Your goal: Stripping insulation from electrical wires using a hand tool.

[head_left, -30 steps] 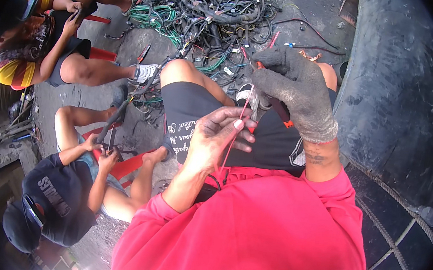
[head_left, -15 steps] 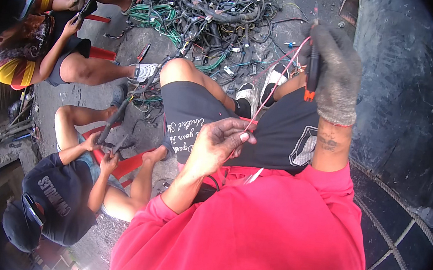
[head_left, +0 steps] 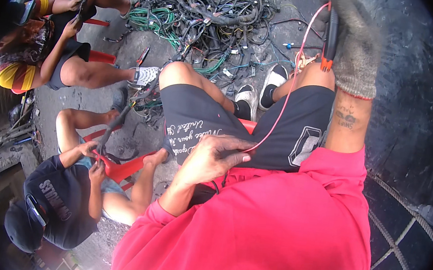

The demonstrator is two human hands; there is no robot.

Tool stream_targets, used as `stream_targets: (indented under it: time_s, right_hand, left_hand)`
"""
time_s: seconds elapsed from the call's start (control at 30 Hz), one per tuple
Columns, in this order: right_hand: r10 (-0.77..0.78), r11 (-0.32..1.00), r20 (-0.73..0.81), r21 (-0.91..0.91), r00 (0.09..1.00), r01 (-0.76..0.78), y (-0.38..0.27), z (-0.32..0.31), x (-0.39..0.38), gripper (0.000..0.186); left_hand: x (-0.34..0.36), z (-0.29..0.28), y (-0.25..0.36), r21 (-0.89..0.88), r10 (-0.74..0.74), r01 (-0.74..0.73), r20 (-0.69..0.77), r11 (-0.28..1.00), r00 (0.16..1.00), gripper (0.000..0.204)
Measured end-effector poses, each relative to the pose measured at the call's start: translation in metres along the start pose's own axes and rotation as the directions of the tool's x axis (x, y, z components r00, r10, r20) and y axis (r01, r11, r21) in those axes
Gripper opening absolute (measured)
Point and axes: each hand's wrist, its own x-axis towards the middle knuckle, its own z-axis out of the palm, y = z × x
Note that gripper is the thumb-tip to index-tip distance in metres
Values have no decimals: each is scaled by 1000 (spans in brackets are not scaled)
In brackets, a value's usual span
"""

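My bare left hand (head_left: 209, 158) is over my lap, with its thumb and forefinger closed on the lower end of a thin pinkish-red wire (head_left: 286, 103). In a loose bow the wire climbs to my right hand (head_left: 355, 49), raised at the upper right. That hand wears a dirty grey knit glove, blurred by motion, and is closed round a hand tool with a black and orange handle (head_left: 331, 40). The tool's working end is hidden by the glove, so its kind does not show. At its top the wire meets the tool and gloved fingers.
A big tangle of black wire harnesses (head_left: 213, 16) lies on the ground ahead, a green wire bundle (head_left: 157, 23) at its left. Two people sit at left; the nearer holds a black cable (head_left: 114, 124). At right stands a dark surface (head_left: 410, 102), with ropes (head_left: 404, 207) below.
My right hand has moved up and to the right with the tool. The wire now shows a longer, bowed stretch between my hands. My left hand has shifted slightly down.
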Motion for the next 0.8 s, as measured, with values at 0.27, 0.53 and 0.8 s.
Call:
stream_targets:
  time_s: [0.27, 0.53, 0.8]
  right_hand:
    - [126, 991, 423, -3, 897, -137, 21, 2, -19, 29]
    - [83, 909, 594, 285, 800, -306, 11, 6, -21, 33]
    - [215, 884, 463, 283, 860, -373, 11, 8, -15, 29]
  left_hand:
    - [36, -5, 14, 259, 329, -251, -331, 933, 884, 64]
    - [73, -8, 19, -8, 407, -425, -275, 905, 871, 38]
    - [67, 12, 25, -601, 247, -331, -220, 728, 944, 14]
